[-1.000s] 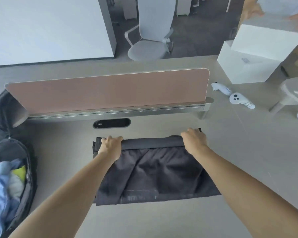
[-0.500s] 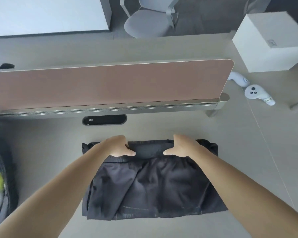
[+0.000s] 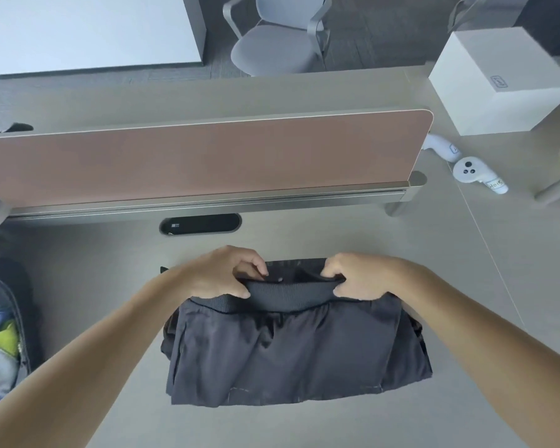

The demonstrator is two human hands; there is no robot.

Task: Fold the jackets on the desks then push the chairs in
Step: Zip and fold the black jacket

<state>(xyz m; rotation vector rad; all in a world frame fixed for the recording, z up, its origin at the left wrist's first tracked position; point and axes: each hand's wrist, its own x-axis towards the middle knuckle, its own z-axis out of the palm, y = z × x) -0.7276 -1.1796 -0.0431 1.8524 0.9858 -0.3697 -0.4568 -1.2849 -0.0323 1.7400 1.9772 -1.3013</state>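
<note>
A dark grey jacket [image 3: 291, 354] lies folded into a rectangle on the beige desk [image 3: 385, 421] in front of me. Its ribbed band runs along the far edge. My left hand [image 3: 223, 273] pinches that band at its left part, fingers curled over the cloth. My right hand [image 3: 359, 278] grips the same band a little to the right, and the band bunches up between the two hands. A grey office chair [image 3: 278, 43] stands beyond the far desk, pulled out from it.
A brown divider panel [image 3: 201, 160] crosses the desk behind the jacket, with a black cable slot [image 3: 201, 224] below it. A white box [image 3: 498, 82] and two white controllers [image 3: 476, 174] lie at the right. An open backpack [image 3: 0, 337] with clothes sits at the left.
Both hands slid inward along the ribbed band from its outer ends and now pinch it near the middle, lifting it slightly. The view tilted downward.
</note>
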